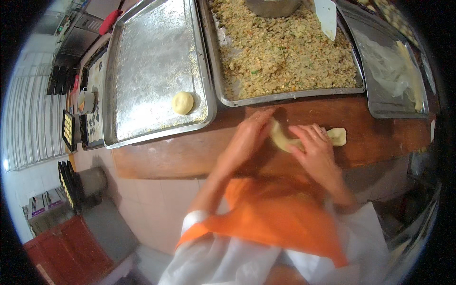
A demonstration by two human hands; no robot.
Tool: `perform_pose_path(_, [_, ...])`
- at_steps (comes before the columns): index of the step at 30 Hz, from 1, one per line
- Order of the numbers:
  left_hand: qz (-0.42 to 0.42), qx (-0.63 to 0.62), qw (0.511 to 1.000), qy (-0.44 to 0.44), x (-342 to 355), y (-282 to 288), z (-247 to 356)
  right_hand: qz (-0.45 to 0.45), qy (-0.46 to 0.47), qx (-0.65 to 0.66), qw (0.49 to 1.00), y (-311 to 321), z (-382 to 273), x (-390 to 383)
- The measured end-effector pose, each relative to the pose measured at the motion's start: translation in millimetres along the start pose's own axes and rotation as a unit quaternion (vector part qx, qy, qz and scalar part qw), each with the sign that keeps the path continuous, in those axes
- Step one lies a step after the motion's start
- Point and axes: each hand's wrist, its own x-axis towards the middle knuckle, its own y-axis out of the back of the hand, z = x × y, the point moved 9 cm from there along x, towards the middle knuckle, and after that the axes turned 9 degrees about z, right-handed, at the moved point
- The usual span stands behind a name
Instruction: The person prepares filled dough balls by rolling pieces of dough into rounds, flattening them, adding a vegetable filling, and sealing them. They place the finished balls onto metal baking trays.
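A pale strip of dough [338,137] lies bent on the brown wooden board [161,159]. My left hand [251,135] closes on its left end, the fingertips partly hidden and a little blurred. My right hand [313,144] curls over the strip farther right, thumb toward me, and the flattened right end sticks out past the fingers. One round filled-looking dough ball [182,103] rests near the close right corner of a shiny metal tray [142,61] to the left. Behind my hands, a second tray [294,93] holds a crumbly, speckled filling [280,59].
A metal bowl [273,7] and a white scraper [326,19] sit in the filling. At right, another tray [394,113] carries clear plastic film [387,71] and a long dough rope [411,78]. A pot [87,102] and a dark tray of small pieces [69,130] stand far left.
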Motion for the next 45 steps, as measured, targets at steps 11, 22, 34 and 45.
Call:
perform_pose_path(11, [0.035, -0.265, 0.939, 0.217, -54.4, -6.0, -21.7, -0.022, 0.028, 0.05, 0.998, -31.5, -8.0, -3.9])
perform_pose_path(22, [0.059, -0.242, 0.943, 0.219, -39.4, -3.9, -8.4, -0.242, -0.107, 0.286, 0.921, -50.1, 13.3, 7.9])
perform_pose_path(34, [0.202, -0.009, 0.979, 0.008, -13.4, -8.2, 40.3, -0.096, -0.058, 0.254, 0.961, -37.9, 19.5, -2.0])
perform_pose_path(45, [0.058, 0.358, 0.93, -0.057, -26.3, 18.9, 18.4, -0.093, 0.127, -0.032, 0.987, 2.1, 13.1, 13.3])
